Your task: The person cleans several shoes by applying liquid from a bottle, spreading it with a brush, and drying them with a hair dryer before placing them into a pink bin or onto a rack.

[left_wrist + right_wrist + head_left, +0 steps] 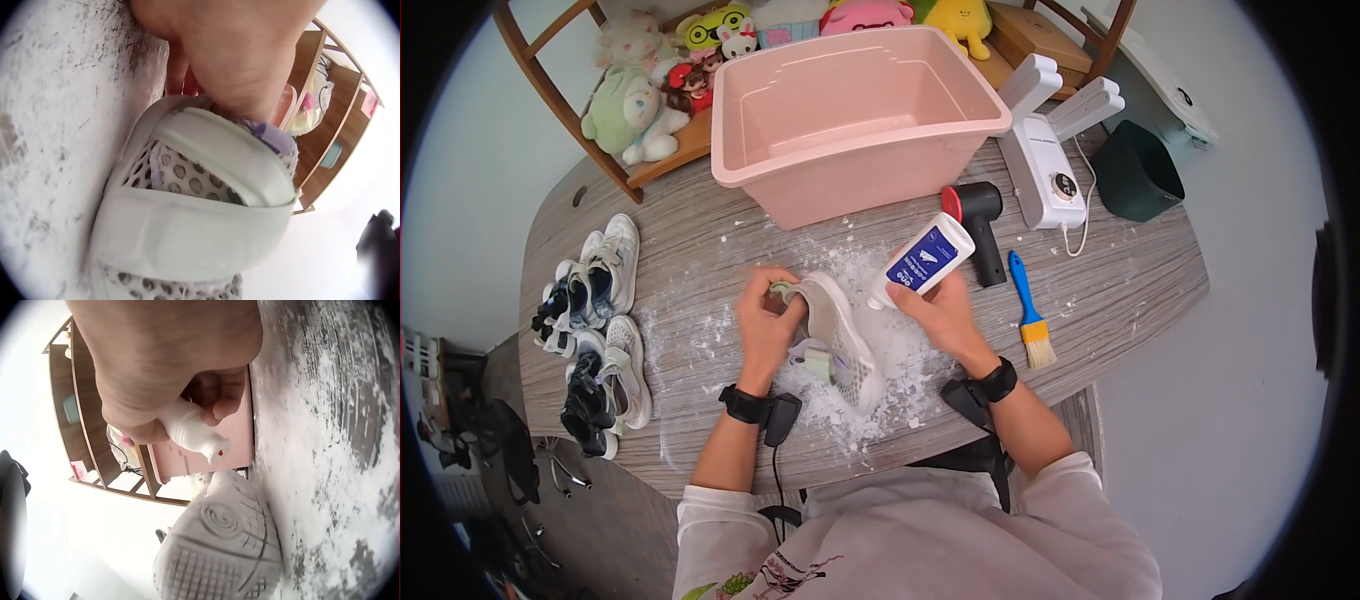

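Observation:
A white and pale green shoe with perforated sides lies tilted on its side on the powder-strewn table. The left hand grips it at the heel opening; in the left wrist view, the green strap and holed upper of the shoe fill the front, below the hand. The right hand holds a white bottle with a blue label, nozzle tipped down toward the shoe. In the right wrist view the bottle's nozzle sticks out of the hand, above the patterned sole.
Behind the hands stands a pink tub. To the right are a black hand-held device, a blue-handled brush, a white appliance and a dark green bin. Several shoes stand at the left.

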`<action>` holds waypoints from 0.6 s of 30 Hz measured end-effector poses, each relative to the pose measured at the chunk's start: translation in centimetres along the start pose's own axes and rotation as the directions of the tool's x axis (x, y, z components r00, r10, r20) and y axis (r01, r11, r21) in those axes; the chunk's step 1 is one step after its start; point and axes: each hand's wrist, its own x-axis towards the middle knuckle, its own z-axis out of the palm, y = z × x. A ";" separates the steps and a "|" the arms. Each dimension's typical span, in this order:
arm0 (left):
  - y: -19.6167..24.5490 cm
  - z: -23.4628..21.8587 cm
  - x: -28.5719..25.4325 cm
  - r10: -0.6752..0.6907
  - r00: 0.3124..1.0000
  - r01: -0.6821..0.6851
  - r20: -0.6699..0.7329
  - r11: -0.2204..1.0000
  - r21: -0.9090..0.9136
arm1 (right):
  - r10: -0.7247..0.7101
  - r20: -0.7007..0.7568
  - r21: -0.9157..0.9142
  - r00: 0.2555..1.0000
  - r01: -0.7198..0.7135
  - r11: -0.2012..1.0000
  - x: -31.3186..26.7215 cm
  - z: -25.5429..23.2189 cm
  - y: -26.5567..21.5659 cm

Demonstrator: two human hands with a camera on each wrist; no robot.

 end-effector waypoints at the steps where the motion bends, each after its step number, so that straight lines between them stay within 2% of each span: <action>1: 0.2 0.1 0.0 -0.008 0.999 0.011 0.052 0.999 -0.052 | 0.001 -0.001 0.000 1.000 -0.001 1.000 0.0 0.2 0.0; 3: 0.2 0.3 0.0 -0.015 0.994 0.026 0.105 0.994 -0.103 | 0.046 -0.049 0.061 0.998 -0.043 0.997 -0.1 0.6 0.0; 6: 0.1 0.5 0.0 -0.027 0.987 0.051 0.156 0.987 -0.155 | 0.068 -0.088 0.021 0.994 -0.067 0.998 0.0 0.8 -0.2; 8: 1.1 0.6 0.0 -0.026 0.970 0.040 0.242 0.998 -0.055 | 0.100 -0.083 0.000 0.992 -0.100 0.995 0.1 0.6 -0.1; 11: 2.0 0.9 -0.2 -0.036 0.946 0.048 0.322 0.998 -0.031 | 0.151 -0.043 -0.005 0.988 -0.151 0.989 0.3 0.4 0.8; 16: 1.3 1.0 -0.3 -0.023 0.946 0.040 0.325 0.998 -0.044 | 0.169 0.000 0.064 0.986 -0.168 0.984 0.3 0.2 1.1; 18: 1.2 0.9 -0.4 -0.025 0.948 0.037 0.318 0.999 -0.031 | 0.174 -0.033 0.122 0.984 -0.169 0.978 0.1 0.1 0.5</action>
